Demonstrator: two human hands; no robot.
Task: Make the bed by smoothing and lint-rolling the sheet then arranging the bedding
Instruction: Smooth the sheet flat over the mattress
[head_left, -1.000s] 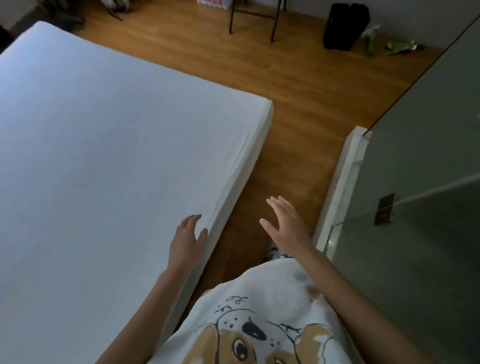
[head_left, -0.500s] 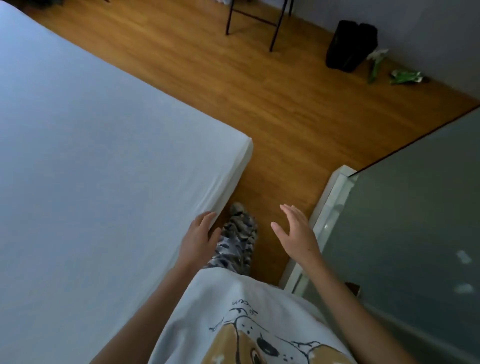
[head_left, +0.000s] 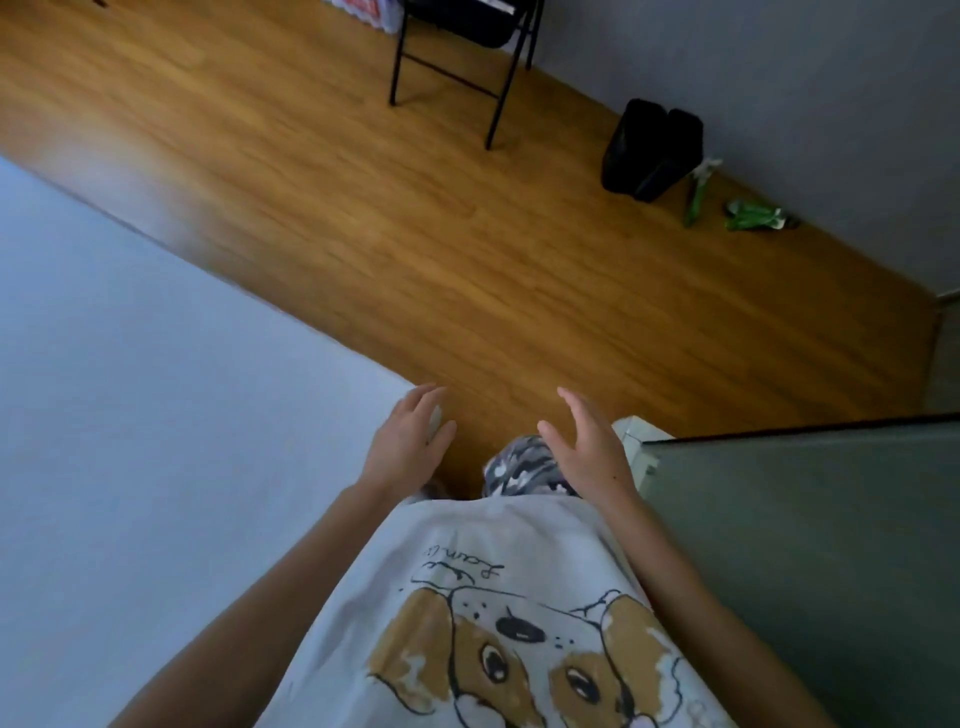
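Head view: left hand (head_left: 410, 441) on sheet (head_left: 156, 415) corner, fingers extended.

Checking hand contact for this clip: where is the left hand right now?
In the head view, the left hand rests at the near corner of the sheet-covered mattress, lower centre; the right hand is open in the air beside it.

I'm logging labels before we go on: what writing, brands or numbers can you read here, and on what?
Shirt: a cursive word above the dog print, upside down to the camera; not readable.
Red and white item at the top edge: may carry print, too blurred to read.
Green packets by the wall: too small.
Nothing else shows text.
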